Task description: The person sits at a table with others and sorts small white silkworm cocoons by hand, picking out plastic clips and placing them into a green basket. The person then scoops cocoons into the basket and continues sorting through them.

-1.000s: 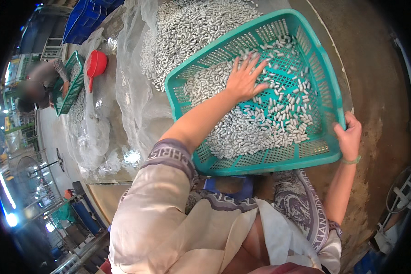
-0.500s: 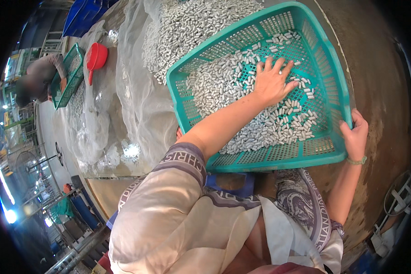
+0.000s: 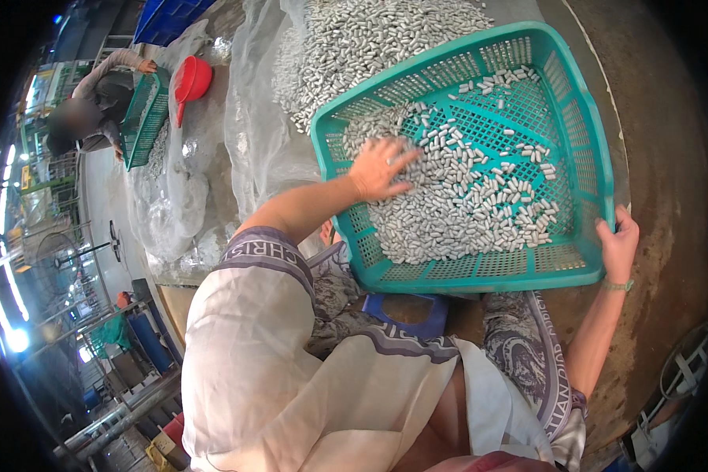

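Note:
A green plastic basket (image 3: 480, 285) with latticed sides and floor rests across my lap area, at the edge of the work surface. Many small silvery-grey cylindrical pieces (image 3: 429, 224) lie in it, thickest to the left and near side and sparse at the right. My left hand (image 3: 381, 169) lies on the pieces near the basket's left wall, fingers spread and somewhat blurred. My right hand (image 3: 620, 240) grips the basket's rim at the near right corner, thumb over the edge.
Beyond the basket spreads a large heap of the same pieces (image 3: 370, 39), beside clear plastic sheeting (image 3: 248, 110). A red dipper (image 3: 193, 79) lies farther left. A co-worker (image 3: 106, 98) holds another green basket (image 3: 143, 118). Below my basket is a blue stool (image 3: 409, 315).
My left hand has swept left across the basket, leaving more of its floor bare in the middle. My right hand keeps its grip. The co-worker's basket now stands more tilted.

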`<state>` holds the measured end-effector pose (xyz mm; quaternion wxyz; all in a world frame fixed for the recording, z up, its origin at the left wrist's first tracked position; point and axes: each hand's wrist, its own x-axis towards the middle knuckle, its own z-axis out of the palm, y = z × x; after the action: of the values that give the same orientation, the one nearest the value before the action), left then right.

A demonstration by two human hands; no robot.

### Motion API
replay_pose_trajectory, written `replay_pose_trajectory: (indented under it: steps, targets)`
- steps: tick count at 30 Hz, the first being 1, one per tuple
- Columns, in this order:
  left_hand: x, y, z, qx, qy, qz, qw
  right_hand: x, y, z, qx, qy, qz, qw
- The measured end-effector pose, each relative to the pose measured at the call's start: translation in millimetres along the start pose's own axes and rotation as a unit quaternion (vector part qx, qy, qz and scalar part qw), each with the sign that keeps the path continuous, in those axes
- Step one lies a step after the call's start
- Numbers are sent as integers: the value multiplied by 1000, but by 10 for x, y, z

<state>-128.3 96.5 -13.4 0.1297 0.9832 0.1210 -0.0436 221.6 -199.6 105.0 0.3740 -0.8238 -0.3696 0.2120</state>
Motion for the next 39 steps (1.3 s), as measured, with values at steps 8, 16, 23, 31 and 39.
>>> replay_pose_trajectory:
  steps: [8,16,23,31,39]
  targets:
    - [687,1304,360,-133,97,226,960,3,-59,-20,47,4,24,999]
    - [477,-12,58,112,70,-79,988,-137,199,10,46,31,16,998]
    - [88,664,-469,-190,-160,-131,960,-93,414,58,49,1,79,996]
    - [-910,-23,-822,-199,36,-400,894,46,715,9,1,-72,112,991]
    - [-1011,195,96,-410,178,-419,791,38,507,69,-63,-17,33,997]
